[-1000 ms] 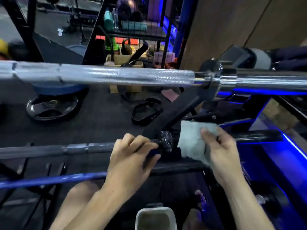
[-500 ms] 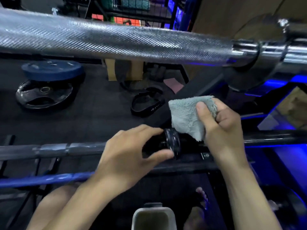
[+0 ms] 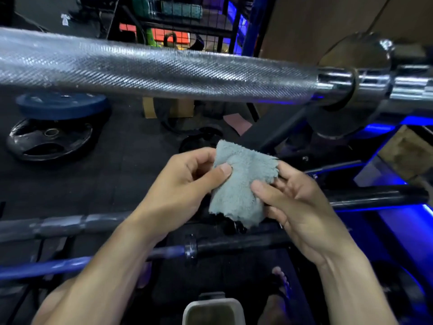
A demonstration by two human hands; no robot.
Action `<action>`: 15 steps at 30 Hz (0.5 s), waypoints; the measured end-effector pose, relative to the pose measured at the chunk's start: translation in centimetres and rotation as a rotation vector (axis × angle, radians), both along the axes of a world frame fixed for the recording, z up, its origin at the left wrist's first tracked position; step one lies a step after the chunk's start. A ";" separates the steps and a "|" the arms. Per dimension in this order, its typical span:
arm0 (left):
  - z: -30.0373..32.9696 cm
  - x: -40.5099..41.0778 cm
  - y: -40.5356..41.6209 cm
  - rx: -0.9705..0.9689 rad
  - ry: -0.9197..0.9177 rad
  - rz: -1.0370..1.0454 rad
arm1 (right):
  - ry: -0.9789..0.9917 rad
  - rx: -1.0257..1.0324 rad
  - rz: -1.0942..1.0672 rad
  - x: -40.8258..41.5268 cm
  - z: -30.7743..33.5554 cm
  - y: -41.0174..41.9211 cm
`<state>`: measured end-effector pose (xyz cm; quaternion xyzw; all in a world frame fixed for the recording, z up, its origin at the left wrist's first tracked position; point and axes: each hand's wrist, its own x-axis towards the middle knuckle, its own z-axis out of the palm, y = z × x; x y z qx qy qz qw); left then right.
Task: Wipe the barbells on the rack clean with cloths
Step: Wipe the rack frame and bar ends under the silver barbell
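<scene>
A small grey-blue fluffy cloth point(image 3: 241, 184) is held up between both hands, above the lower bars. My left hand point(image 3: 180, 184) pinches its left edge with thumb and fingers. My right hand point(image 3: 295, 198) pinches its right side under the thumb. A thick knurled chrome barbell point(image 3: 152, 71) crosses the top of the view on the rack, its collar point(image 3: 337, 83) at the right. Below the hands lies a dark barbell point(image 3: 61, 225), its sleeve point(image 3: 375, 195) showing at the right. A third, blue-lit bar point(image 3: 70, 262) runs lower down.
Black and blue weight plates point(image 3: 50, 139) lie on the dark floor at the left. A wire shelf with gear point(image 3: 178, 22) stands behind. Blue-lit rack frame point(image 3: 386, 160) fills the right. A pale container point(image 3: 213, 311) sits at the bottom edge beside my feet.
My left hand let go of the dark barbell and rose to take the cloth's left edge. The cloth left the bar and now hangs between both hands.
</scene>
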<state>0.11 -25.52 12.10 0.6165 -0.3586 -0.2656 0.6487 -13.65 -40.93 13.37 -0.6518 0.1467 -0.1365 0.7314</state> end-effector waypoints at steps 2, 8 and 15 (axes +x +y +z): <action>0.0 -0.1 0.0 -0.002 -0.024 -0.018 | -0.006 -0.016 -0.022 -0.4 -0.3 -0.5; 1.0 0.1 0.4 -0.120 -0.049 -0.132 | -0.157 0.003 -0.018 -1.2 0.3 -1.4; 0.9 0.3 0.8 -0.131 -0.188 -0.111 | -0.049 0.116 -0.053 -0.6 -0.1 -1.2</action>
